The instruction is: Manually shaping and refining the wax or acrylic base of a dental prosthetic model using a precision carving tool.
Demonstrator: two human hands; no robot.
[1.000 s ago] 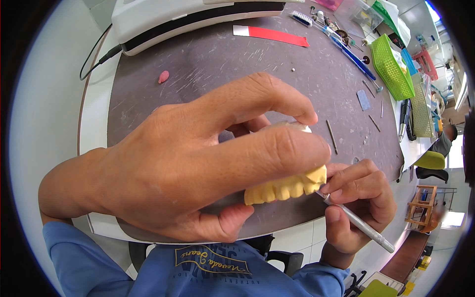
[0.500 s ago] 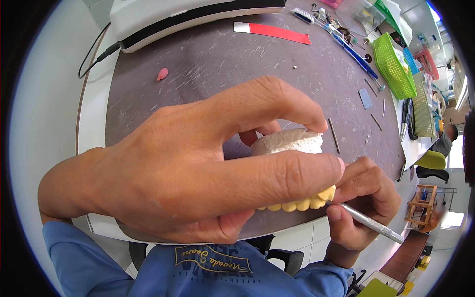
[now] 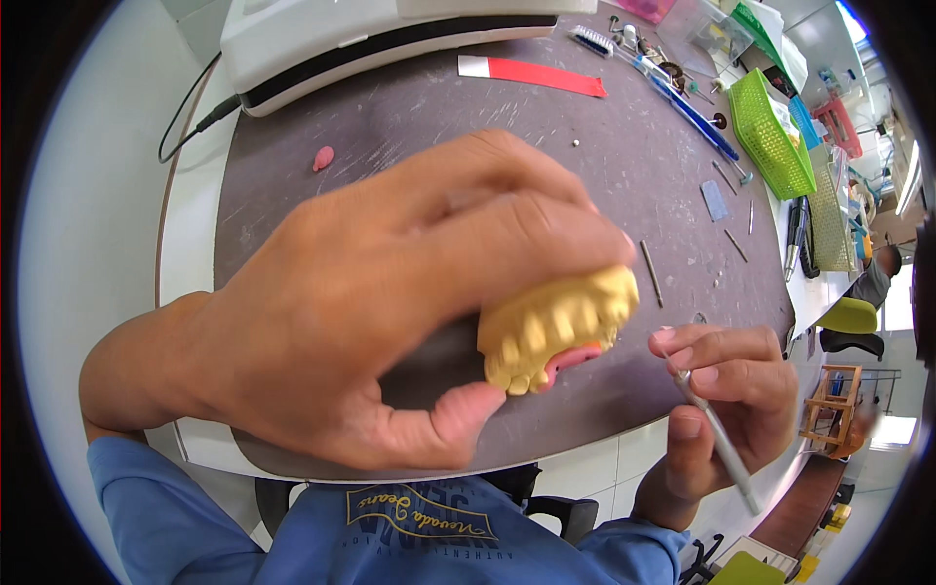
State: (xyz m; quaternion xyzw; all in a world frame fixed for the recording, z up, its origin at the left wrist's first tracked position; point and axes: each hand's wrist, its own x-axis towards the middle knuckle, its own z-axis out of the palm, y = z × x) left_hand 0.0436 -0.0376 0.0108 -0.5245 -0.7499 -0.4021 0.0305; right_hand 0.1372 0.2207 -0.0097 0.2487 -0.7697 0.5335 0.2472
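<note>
My left hand (image 3: 341,302) is closed on a yellow dental cast (image 3: 541,322), with the fingers over its top and the thumb at its lower left edge. The row of moulded teeth faces down and toward me. A pink wax-like strip (image 3: 570,361) with a bit of orange lies along the inner side of the teeth. To the right, apart from the cast, my right hand (image 3: 746,390) grips a slim silver carving tool (image 3: 726,448) between thumb and fingers. The tool's thin tip points up and left, near the fingertips.
A white machine (image 3: 390,44) stands at the back left, its cable at the side. On the scratched brown mat lie a pink lump (image 3: 324,158), a red strip (image 3: 546,78), thin metal rods (image 3: 651,273), a brush (image 3: 591,41) and a blue pen (image 3: 692,112). Green basket (image 3: 770,136) at right.
My left hand has turned the cast, so its yellow teeth and pink strip now show instead of the white base. My right hand and the tool have come away from it.
</note>
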